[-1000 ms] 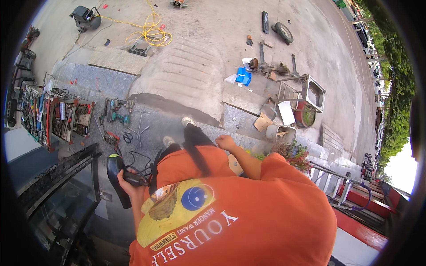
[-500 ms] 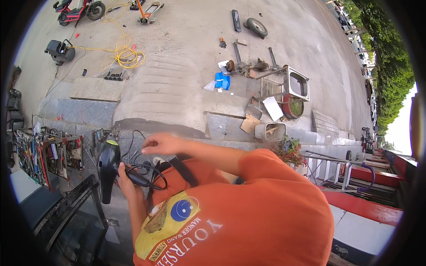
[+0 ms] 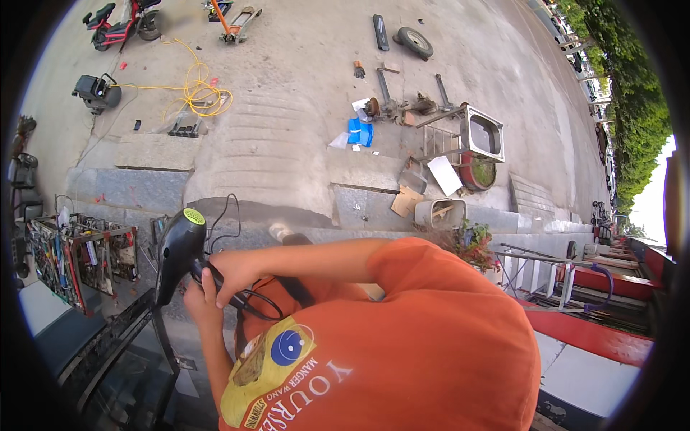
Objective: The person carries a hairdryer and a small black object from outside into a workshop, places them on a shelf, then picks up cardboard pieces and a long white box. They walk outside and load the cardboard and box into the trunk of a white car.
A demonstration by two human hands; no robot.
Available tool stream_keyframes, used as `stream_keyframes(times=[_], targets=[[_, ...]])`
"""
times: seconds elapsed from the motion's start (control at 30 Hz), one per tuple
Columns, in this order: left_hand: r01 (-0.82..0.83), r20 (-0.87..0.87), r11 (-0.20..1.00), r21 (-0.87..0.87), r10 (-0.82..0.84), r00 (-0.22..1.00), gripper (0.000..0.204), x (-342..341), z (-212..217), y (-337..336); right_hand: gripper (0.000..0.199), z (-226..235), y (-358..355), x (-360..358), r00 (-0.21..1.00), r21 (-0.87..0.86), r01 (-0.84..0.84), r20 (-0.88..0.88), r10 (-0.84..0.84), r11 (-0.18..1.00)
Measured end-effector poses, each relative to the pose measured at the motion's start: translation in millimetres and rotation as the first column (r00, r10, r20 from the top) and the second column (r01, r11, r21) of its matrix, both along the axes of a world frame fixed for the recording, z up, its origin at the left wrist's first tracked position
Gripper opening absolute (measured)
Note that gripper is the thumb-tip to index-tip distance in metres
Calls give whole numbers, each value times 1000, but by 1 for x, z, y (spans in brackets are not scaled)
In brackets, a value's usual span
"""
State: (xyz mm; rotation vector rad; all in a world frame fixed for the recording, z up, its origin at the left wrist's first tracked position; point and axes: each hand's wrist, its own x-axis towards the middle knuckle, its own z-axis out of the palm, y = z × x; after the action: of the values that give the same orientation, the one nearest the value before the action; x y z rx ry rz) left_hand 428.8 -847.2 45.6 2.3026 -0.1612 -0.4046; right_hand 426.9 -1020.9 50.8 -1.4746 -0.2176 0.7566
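At near left, the person's left hand point(image 3: 203, 303) and right hand point(image 3: 233, 271) are both clasping the hair dryer point(image 3: 180, 248), while its looped cord point(image 3: 279, 312) is hanging nearby, where snagging could jerk it askew.

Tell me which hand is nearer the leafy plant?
Right. The right hand, at the hair dryer, is left of the plant; the left hand, holding the dryer, is farther left.

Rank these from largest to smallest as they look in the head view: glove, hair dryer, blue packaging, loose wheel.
1. Hair dryer, helped by being nearest the camera
2. Loose wheel
3. Blue packaging
4. Glove
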Motion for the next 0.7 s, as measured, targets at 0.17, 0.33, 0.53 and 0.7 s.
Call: stream_keyframes(times=[0.17, 0.33, 0.53, 0.7], targets=[[71, 2, 993, 92, -71, 997, 52, -3, -2, 8, 22, -12, 9, -10, 996, 19, 87, 24, -87, 996], [-165, -304, 956, -242, 87, 949, 43, -23, -19, 23, 13, -29, 12, -23, 855, 258, 365, -473, -213, 894], [-328, -298, 934, -143, 276, 914, 34, -57, -39, 77, 23, -26, -25, -27, 689, 108, 584, -591, -420, 805], [-472, -372, 864, -175, 386, 844, 27, -69, -16, 82, 26, -51, -45, -23, 632, 79, 663, -592, -500, 744]])
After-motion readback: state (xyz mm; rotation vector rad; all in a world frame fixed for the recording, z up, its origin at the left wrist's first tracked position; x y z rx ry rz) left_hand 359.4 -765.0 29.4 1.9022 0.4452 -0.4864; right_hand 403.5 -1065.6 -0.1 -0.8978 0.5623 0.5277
